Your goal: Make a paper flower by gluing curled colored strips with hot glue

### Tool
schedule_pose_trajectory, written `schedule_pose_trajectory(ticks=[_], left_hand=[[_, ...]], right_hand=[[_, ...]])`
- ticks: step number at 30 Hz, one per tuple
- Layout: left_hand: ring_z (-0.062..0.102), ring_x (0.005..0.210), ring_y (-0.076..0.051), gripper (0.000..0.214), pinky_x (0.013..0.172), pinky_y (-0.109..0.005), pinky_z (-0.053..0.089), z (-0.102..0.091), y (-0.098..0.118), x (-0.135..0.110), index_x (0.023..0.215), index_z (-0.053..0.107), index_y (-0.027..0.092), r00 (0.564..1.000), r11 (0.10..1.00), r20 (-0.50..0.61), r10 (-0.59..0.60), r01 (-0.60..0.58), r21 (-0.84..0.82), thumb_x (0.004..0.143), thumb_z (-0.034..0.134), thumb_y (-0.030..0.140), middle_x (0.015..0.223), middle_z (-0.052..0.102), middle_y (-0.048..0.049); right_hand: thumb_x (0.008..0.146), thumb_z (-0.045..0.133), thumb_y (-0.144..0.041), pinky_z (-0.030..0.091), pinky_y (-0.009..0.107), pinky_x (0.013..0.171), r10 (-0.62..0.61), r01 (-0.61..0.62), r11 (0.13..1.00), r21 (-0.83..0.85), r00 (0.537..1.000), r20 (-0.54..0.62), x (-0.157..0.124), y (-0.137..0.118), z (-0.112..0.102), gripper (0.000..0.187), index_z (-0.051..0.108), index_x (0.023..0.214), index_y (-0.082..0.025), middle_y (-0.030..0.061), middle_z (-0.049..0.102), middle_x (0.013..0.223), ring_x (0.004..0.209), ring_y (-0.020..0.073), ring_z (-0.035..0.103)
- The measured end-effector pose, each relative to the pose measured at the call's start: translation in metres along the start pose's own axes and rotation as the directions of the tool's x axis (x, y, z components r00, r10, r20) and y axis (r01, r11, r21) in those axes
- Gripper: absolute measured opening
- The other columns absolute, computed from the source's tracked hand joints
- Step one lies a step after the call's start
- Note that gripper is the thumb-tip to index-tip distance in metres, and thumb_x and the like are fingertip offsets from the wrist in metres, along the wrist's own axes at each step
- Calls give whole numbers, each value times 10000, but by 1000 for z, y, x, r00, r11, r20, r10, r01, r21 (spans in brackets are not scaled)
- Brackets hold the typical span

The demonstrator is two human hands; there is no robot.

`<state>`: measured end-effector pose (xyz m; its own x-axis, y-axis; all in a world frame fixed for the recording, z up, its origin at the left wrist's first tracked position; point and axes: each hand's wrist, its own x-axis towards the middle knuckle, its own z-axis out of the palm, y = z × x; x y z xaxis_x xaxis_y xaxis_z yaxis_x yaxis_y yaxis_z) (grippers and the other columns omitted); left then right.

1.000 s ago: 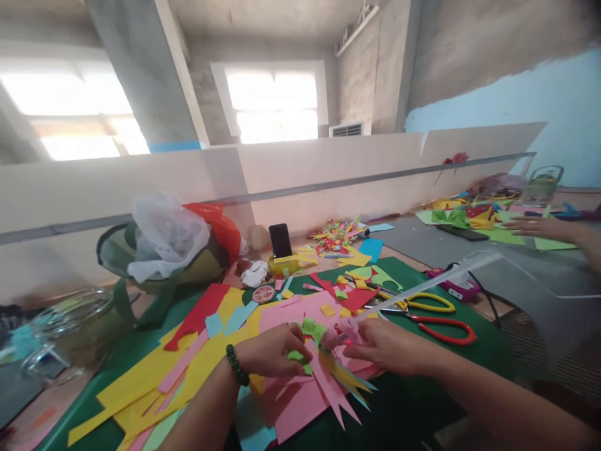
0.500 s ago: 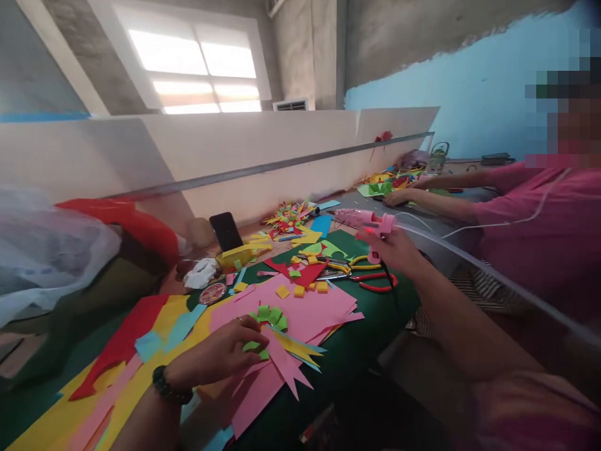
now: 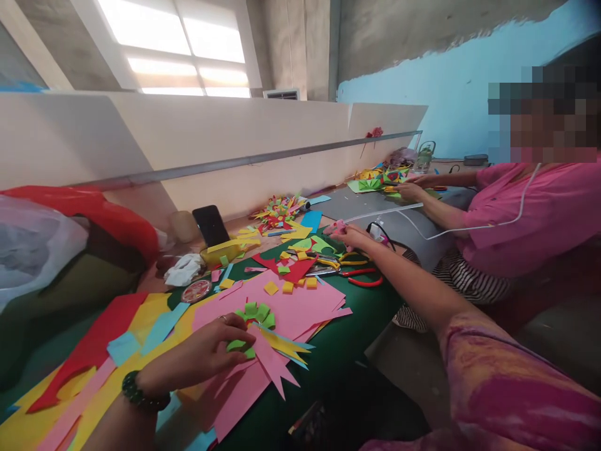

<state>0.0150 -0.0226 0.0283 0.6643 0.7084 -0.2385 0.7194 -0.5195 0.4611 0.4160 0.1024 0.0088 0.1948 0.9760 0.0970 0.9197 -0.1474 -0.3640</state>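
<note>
My left hand [image 3: 206, 344] wears a dark beaded bracelet, and its fingers are closed on the edge of a paper flower [image 3: 260, 315] with curled green petals. Forked pink, yellow and blue paper tails [image 3: 275, 360] hang from the flower over pink paper sheets [image 3: 305, 310]. Farther off, my right arm is stretched out. My right hand [image 3: 354, 238] grips a pink hot glue gun [image 3: 335, 228], partly hidden by the fingers. A long translucent glue stick [image 3: 385, 213] extends from the gun toward the right. Small yellow paper squares [image 3: 288, 287] lie on the pink sheets.
Red-handled pliers [image 3: 365, 282] and a yellow-handled tool lie by the pink sheets. A phone [image 3: 211, 227] leans behind a yellow holder. At left are red and yellow sheets [image 3: 101, 344] and plastic bags [image 3: 37, 238]. A co-worker in a pink top [image 3: 530, 219] handles paper at right.
My right hand has moved the glue gun away from me and lower, swinging the glue stick round. My left hand still holds the flower. The view has shifted slightly right.
</note>
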Motion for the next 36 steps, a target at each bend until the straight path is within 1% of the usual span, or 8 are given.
schedule_pose_trajectory(ticks=[6, 13, 17, 21, 25, 29, 32, 36], left_hand=[[620, 1135, -246, 388, 997, -321, 490, 0, -1, 0, 1095, 752, 270, 1000, 1000, 1, -1, 1, -9, 859, 561, 511, 1256, 648, -84], [602, 1167, -251, 413, 1021, -320, 470, -1, 0, -1, 1104, 751, 278, 1000, 1000, 18, -17, 17, 6, 853, 555, 541, 1263, 637, -75], [614, 1138, -247, 411, 990, -315, 485, -1, 2, 0, 1096, 750, 267, 1000, 1000, 21, 0, 0, 1, 867, 546, 541, 1249, 645, -77], [596, 1172, -264, 413, 994, -324, 479, -4, 5, 0, 1076, 753, 241, 999, 1000, 29, 27, -27, -3, 871, 551, 538, 1275, 638, -94], [586, 1180, -267, 397, 989, -323, 472, -5, 7, 0, 1054, 757, 252, 999, 1000, 40, 24, -24, 13, 872, 556, 543, 1258, 643, -87], [616, 1084, -241, 407, 940, -301, 480, -4, 7, 1, 1005, 760, 240, 998, 998, 31, 62, -63, 15, 885, 533, 557, 1174, 663, -88], [609, 1089, -244, 414, 942, -307, 473, -4, 7, 1, 1042, 757, 236, 997, 997, 27, 74, -74, 25, 889, 534, 549, 1195, 658, -91], [607, 1083, -232, 383, 958, -302, 455, -4, 7, 1, 1097, 746, 211, 995, 996, 49, 84, -85, 14, 902, 541, 470, 1185, 659, -105]], right_hand=[[881, 589, -534, 417, 262, 576, 7, -1, 998, -60, 996, 94, 13, 2, 10, 392, 690, 819, -160, 41, 644, 566, 646, 197, 623], [865, 556, -589, 392, 266, 599, 11, 2, 989, -148, 996, 88, 8, 8, 3, 444, 706, 915, -174, 62, 726, 726, 764, 218, 648], [865, 561, -577, 387, 292, 636, 29, -15, 972, -236, 998, 58, -19, 2, -12, 455, 713, 747, -165, 104, 726, 772, 794, 249, 653], [897, 546, -528, 393, 306, 665, -37, 3, 956, -293, 993, -111, -71, -21, -28, 378, 719, 911, -191, 109, 741, 860, 844, 267, 670], [906, 570, -488, 412, 293, 650, -219, 207, 951, -229, 975, -30, -112, -55, -22, 304, 696, 994, -225, 73, 746, 914, 836, 240, 679], [891, 589, -422, 444, 293, 640, -445, 469, 829, -304, 883, 150, -119, -79, 9, 316, 679, 1089, -193, 117, 694, 1150, 905, 251, 690], [891, 543, -288, 456, 294, 633, -458, 515, 770, -377, 857, 236, -113, -85, 25, 255, 694, 1050, -158, 152, 703, 1106, 927, 267, 694], [870, 531, -229, 453, 288, 631, -424, 472, 790, -391, 882, 208, -114, -77, 21, 228, 723, 982, -183, 113, 739, 1062, 908, 260, 700]])
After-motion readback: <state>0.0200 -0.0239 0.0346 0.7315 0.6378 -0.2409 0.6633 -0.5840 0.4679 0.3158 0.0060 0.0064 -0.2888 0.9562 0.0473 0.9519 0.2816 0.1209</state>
